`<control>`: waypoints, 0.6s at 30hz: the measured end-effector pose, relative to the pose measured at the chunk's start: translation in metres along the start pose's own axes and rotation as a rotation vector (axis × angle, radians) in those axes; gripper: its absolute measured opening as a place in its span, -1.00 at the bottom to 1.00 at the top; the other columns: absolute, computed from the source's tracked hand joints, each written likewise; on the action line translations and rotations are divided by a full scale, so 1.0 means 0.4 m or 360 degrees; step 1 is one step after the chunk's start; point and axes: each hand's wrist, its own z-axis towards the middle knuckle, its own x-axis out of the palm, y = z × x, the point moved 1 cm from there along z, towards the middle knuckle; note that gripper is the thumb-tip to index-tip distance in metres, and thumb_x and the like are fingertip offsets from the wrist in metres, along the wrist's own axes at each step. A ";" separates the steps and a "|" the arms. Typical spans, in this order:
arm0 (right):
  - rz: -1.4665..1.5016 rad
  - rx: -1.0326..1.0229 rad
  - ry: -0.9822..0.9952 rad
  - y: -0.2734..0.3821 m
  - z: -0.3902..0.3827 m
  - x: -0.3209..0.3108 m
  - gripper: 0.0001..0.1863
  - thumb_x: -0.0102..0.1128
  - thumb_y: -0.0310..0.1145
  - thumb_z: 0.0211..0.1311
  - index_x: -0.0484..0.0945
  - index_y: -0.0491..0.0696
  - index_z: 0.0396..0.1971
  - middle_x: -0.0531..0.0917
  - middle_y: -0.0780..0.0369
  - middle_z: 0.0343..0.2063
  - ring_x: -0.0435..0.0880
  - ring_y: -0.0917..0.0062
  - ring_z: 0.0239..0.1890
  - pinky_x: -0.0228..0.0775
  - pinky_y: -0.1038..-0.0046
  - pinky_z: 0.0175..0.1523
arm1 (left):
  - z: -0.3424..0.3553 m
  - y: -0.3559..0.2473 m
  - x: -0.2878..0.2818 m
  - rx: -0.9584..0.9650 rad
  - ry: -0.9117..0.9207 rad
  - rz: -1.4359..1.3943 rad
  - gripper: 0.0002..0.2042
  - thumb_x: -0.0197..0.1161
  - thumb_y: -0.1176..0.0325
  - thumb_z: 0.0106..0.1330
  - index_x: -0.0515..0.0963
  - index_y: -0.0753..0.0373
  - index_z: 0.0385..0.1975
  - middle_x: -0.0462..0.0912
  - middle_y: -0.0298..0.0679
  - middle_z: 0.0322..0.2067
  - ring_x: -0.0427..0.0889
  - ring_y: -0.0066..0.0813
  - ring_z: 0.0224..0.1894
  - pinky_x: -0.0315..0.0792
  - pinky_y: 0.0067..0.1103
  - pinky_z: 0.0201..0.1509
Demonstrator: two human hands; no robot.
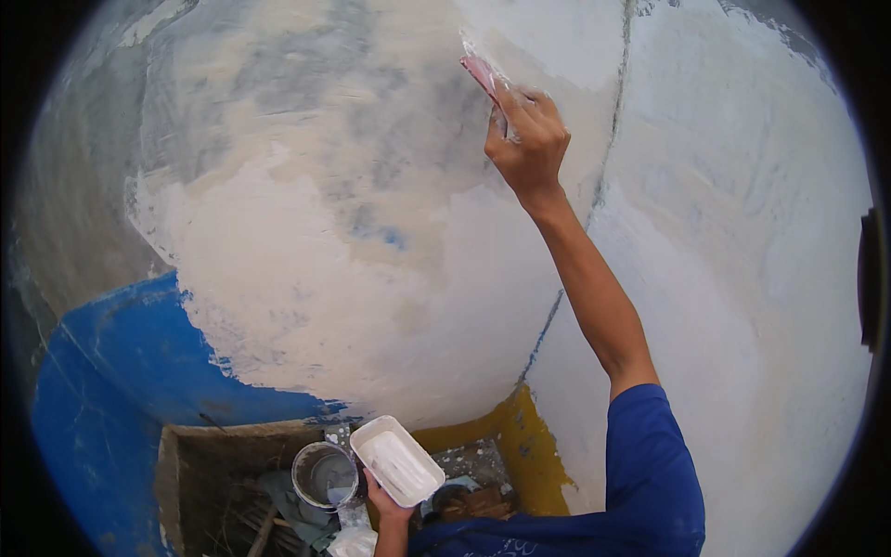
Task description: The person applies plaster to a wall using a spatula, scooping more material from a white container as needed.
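High on the wall (306, 232), my right hand (531, 148) grips a flat pinkish-red putty spreader (480, 76), its edge against the surface and smeared with white. White paste also coats parts of the fingers. Low in the view, my left hand (385, 499) holds a white rectangular tray (419, 450) by its side, with white putty (394, 466) inside. The tray is tilted, and the fingers beneath it are hidden. Cream-white putty covers much of the wall in uneven patches, with grey areas showing at the upper left and centre.
Left of the tray stands a round bucket (297, 475) with greyish paste in it. Below is a concrete-edged recess (167, 478) holding sticks and debris. Blue paint (121, 362) covers the lower left wall, yellow paint (534, 455) the lower middle. A dark crack (608, 148) marks the wall corner.
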 end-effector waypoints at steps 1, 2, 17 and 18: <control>-0.0157 -0.0056 -0.0116 -0.021 0.016 -0.005 -0.54 0.26 -0.57 -0.12 0.69 -0.03 -0.08 0.77 0.25 -0.27 0.69 0.37 -0.18 0.53 0.39 -0.39 | -0.001 0.004 0.002 -0.0002 0.0007 -0.0001 -0.31 -0.13 -0.28 0.43 0.25 0.05 0.40 0.46 -0.18 0.27 0.50 -0.01 0.24 0.37 0.03 0.31; -0.0240 -0.0109 -0.0079 -0.040 0.017 0.003 -0.54 0.24 -0.58 -0.10 0.69 -0.03 -0.08 0.76 0.24 -0.26 0.69 0.35 -0.18 0.56 0.40 -0.37 | -0.001 0.007 0.005 -0.0005 0.0012 0.0000 -0.32 -0.13 -0.28 0.43 0.25 0.05 0.40 0.46 -0.18 0.27 0.50 -0.01 0.24 0.36 0.02 0.31; -0.0426 0.0345 -0.0006 -0.177 0.035 -0.058 -0.56 0.34 -0.58 -0.11 0.73 -0.06 -0.09 0.72 0.14 -0.47 0.63 0.33 -0.45 0.48 0.38 -0.35 | -0.012 -0.003 -0.013 -0.0017 0.0032 -0.0016 -0.31 -0.14 -0.28 0.43 0.24 0.05 0.41 0.44 -0.18 0.29 0.46 0.00 0.28 0.31 0.05 0.34; -0.0361 0.0267 0.0013 -0.153 0.020 -0.042 -0.52 0.32 -0.55 -0.15 0.71 -0.06 -0.08 0.73 0.19 -0.46 0.60 0.36 -0.46 0.47 0.38 -0.40 | -0.011 0.000 -0.013 -0.0021 0.0035 -0.0019 -0.31 -0.14 -0.28 0.43 0.24 0.05 0.41 0.44 -0.18 0.29 0.46 0.00 0.28 0.31 0.05 0.34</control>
